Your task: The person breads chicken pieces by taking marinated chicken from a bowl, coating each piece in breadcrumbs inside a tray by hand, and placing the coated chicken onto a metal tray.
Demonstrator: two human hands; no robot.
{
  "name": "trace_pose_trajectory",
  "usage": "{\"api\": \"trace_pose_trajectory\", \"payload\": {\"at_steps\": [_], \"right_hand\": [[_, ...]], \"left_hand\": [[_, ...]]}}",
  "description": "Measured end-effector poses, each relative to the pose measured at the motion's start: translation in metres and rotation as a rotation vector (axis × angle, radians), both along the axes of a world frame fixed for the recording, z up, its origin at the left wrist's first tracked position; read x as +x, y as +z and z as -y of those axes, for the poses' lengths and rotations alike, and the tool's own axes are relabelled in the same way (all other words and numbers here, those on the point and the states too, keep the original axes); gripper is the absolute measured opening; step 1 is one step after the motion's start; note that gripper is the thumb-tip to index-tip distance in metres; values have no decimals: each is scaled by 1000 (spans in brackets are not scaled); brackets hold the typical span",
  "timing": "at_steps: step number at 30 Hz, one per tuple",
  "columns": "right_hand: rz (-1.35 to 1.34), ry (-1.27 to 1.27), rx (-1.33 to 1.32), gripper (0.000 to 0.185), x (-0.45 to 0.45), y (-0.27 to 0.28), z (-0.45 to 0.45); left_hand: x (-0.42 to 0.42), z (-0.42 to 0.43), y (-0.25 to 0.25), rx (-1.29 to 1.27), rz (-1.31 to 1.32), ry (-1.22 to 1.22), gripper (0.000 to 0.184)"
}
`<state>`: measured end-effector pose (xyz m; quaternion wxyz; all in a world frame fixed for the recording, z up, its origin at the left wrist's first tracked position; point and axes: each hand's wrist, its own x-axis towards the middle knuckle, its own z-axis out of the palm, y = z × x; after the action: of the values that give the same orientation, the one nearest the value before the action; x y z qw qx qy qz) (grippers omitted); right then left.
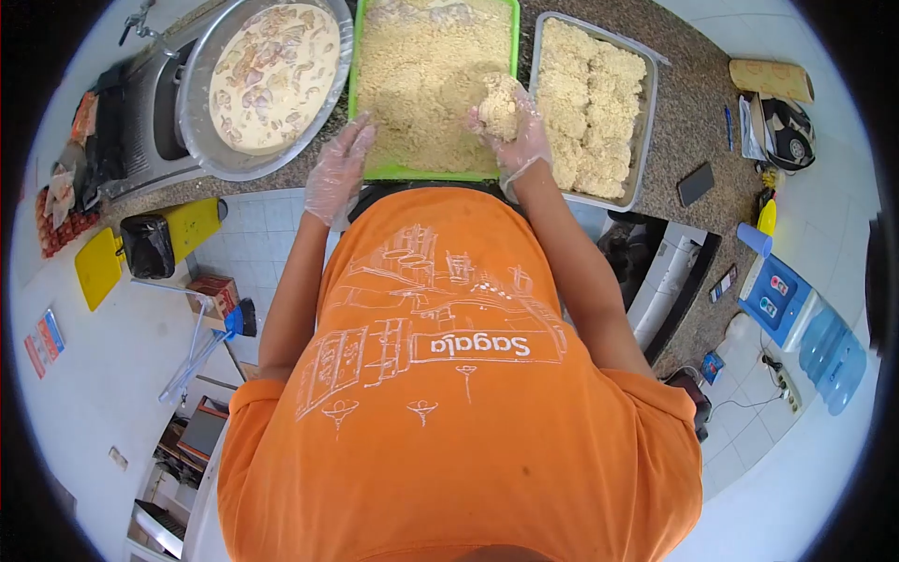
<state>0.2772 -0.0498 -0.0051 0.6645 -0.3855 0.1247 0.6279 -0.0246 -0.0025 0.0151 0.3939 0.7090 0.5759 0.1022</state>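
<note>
My right hand [521, 140], in a clear plastic glove, grips a crumb-coated chicken piece [499, 105] above the right side of a green tray [516, 42]. Pale flour-like breading [412, 98] fills that tray. At the tray's left edge is my left hand [339, 173], gloved too, its fingers stretched out and nothing in them. To the left, a large metal bowl [194, 140] contains chicken pieces in creamy batter [276, 80]. Right of the green tray, a metal tray [644, 140] carries rows of coated pieces [590, 103].
A sink [167, 122] lies left of the bowl. On the right of the granite counter [688, 112] rest a dark phone-like slab [696, 184] and a blue pen [729, 128]. A blue cup [754, 240] and a water bottle [833, 361] are farther right.
</note>
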Motion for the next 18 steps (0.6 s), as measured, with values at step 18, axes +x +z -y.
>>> {"api": "trace_pose_trajectory", "payload": {"at_steps": [18], "right_hand": [[1865,1374,-124,34,154,10,13]], "left_hand": [[11,14,-11,-7,-1,-30,47]]}}
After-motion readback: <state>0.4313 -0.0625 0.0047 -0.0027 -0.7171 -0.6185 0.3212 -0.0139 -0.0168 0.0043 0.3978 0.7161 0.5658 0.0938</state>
